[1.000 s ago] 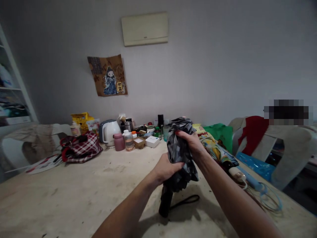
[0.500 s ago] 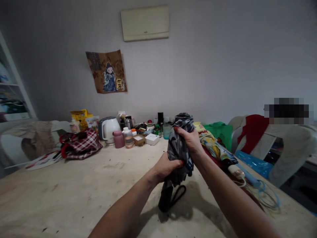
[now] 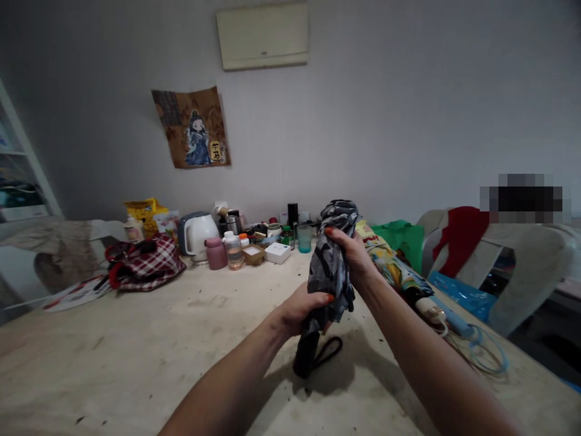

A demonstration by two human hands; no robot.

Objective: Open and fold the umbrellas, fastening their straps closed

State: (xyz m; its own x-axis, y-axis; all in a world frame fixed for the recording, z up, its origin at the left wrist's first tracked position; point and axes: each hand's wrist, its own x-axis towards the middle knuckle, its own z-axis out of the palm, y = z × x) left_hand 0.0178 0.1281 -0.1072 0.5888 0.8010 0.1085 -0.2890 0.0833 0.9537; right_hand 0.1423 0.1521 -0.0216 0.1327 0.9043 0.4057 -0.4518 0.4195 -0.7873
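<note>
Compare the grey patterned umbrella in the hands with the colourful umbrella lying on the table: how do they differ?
The grey umbrella is held up on end, its black handle near the table; the colourful umbrella lies flat. The grey umbrella is gripped by the left hand low and the right hand high; no hand touches the colourful umbrella. The grey umbrella has a camouflage-like print; the colourful umbrella shows yellow, red and blue. Both are folded.

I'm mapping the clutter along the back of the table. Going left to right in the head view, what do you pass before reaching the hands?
Yellow bag → red plaid bag → white kettle → pink bottle → white box → teal cup → grey folded umbrella, gripped by left hand and right hand.
</note>
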